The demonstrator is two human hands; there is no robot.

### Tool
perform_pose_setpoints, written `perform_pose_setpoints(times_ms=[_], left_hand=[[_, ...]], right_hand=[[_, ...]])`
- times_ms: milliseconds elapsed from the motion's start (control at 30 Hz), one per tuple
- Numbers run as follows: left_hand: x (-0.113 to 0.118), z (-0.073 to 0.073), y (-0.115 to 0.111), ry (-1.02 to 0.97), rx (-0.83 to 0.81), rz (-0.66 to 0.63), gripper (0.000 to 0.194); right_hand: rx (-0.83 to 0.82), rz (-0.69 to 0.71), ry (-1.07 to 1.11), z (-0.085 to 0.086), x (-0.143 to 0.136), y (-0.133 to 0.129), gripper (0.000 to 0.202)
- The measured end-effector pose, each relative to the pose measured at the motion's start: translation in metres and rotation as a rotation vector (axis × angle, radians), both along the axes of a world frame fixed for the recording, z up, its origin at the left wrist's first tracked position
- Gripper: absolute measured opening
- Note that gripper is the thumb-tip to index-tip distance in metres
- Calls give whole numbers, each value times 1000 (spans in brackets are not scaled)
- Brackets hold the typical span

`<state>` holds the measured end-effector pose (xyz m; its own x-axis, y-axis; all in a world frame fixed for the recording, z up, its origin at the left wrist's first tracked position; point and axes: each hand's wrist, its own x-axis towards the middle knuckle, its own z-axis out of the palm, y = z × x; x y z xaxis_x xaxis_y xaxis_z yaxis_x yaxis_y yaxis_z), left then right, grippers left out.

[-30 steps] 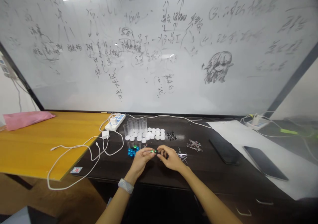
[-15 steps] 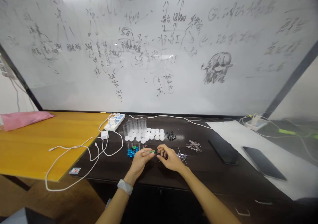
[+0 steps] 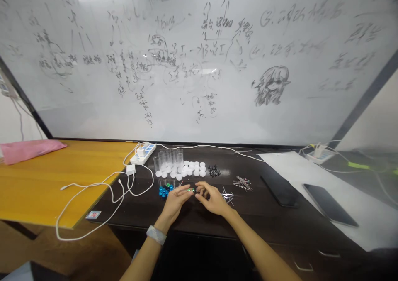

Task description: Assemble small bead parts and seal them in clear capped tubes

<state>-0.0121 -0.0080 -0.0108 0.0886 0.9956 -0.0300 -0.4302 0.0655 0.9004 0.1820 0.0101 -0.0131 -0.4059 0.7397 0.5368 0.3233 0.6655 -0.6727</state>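
Between its fingertips my left hand pinches a thin rod with a small green piece at its right end. My right hand is closed at the other side of that piece, its curled fingers around a small dark part. Blue balls with a green one lie left of my left hand. Behind my hands are white round caps, clear tubes and small black pieces. Silvery rods lie just right of my right hand, and thin pins farther right.
A power strip and white cables spread over the left side, reaching the yellow table. Two dark flat devices lie at the right, one on white paper. A whiteboard stands behind.
The hands hold almost the same place. The green piece has shifted very slightly left, and the right fingertips have moved slightly.
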Motion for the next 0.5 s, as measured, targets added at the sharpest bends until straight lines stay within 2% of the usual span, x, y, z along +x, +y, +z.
perform_pose_setpoints(times_ms=[67, 167, 367, 500], left_hand=[[0, 0, 0, 9, -2, -5, 45], [-1, -2, 0, -1, -5, -28, 42], [-3, -4, 1, -5, -6, -49, 41], [-3, -5, 2, -7, 14, -50, 40]], right_hand=[[5, 2, 6, 0, 0, 0, 27], [27, -24, -12, -1, 0, 1, 15], [25, -13, 1, 1, 1, -1, 30], [40, -13, -15, 2, 1, -2, 18]])
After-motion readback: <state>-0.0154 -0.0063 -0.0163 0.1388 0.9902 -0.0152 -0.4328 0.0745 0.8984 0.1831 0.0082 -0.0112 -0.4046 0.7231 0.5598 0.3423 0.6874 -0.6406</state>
